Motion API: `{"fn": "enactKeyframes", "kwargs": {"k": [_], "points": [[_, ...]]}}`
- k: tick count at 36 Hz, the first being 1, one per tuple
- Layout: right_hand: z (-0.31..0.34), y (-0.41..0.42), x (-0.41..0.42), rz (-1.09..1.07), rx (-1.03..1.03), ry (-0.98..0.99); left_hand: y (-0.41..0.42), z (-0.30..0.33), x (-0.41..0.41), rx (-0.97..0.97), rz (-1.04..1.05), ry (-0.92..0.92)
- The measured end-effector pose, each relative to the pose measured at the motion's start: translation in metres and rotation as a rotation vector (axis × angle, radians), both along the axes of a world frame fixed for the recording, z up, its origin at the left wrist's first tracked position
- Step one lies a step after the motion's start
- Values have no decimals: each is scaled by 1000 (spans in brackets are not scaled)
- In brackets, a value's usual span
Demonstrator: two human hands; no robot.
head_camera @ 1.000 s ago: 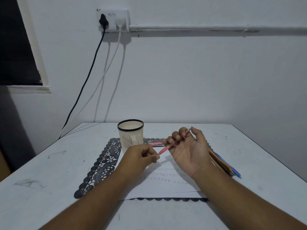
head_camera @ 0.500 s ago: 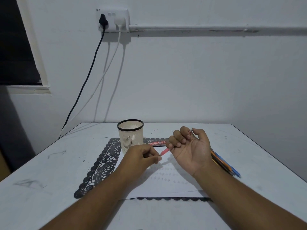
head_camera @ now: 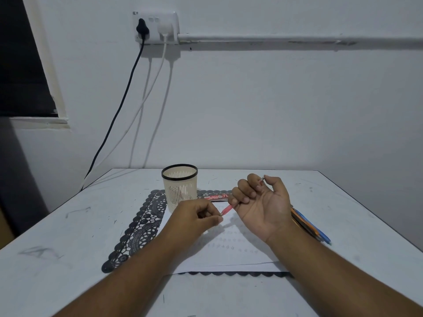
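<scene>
1. head view, the hands: the right hand lies palm up above the desk, its fingers curled round a red pencil. the pencil runs slanted through the fist. a small metal end shows at the thumb, and the red lower end comes out toward the left hand.
2. the left hand has its fingers bent, with thumb and forefinger pinched narrow just at the pencil's lower tip. i cannot tell if a thin lead is between them, as it is too small to see.
3. head view, the surroundings: below the hands lies a white paper sheet on a black lace mat. behind the left hand stands a cream holder cup with a black rim. just beside it lies a flat red packet. some more pens lie on the desk under the right wrist.
4. the step in hand, as i judge it: the person is working on the tip of the pencil, probably feeding or fixing a lead, while the right hand keeps the body steady.
5. the next move calls for a fine, straight push along the pencil's axis with the right grip firm. a sideways force can break a lead or let the tip slip out of the pinch.
</scene>
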State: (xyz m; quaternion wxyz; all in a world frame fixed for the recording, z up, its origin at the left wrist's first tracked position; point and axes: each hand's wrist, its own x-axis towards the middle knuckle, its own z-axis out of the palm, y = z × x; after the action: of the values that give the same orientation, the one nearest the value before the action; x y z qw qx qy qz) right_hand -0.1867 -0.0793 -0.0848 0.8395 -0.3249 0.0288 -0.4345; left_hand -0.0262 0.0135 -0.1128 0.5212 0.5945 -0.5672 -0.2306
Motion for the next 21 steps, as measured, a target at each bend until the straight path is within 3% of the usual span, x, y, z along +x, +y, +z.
{"fn": "enactKeyframes", "kwargs": {"k": [17, 21], "points": [[-2, -2, 5, -6, 91, -15, -2, -1, 3, -55, 76, -29], [0, -2, 5, -5, 53, 4, -3, -2, 4, -39, 77, -104]]}}
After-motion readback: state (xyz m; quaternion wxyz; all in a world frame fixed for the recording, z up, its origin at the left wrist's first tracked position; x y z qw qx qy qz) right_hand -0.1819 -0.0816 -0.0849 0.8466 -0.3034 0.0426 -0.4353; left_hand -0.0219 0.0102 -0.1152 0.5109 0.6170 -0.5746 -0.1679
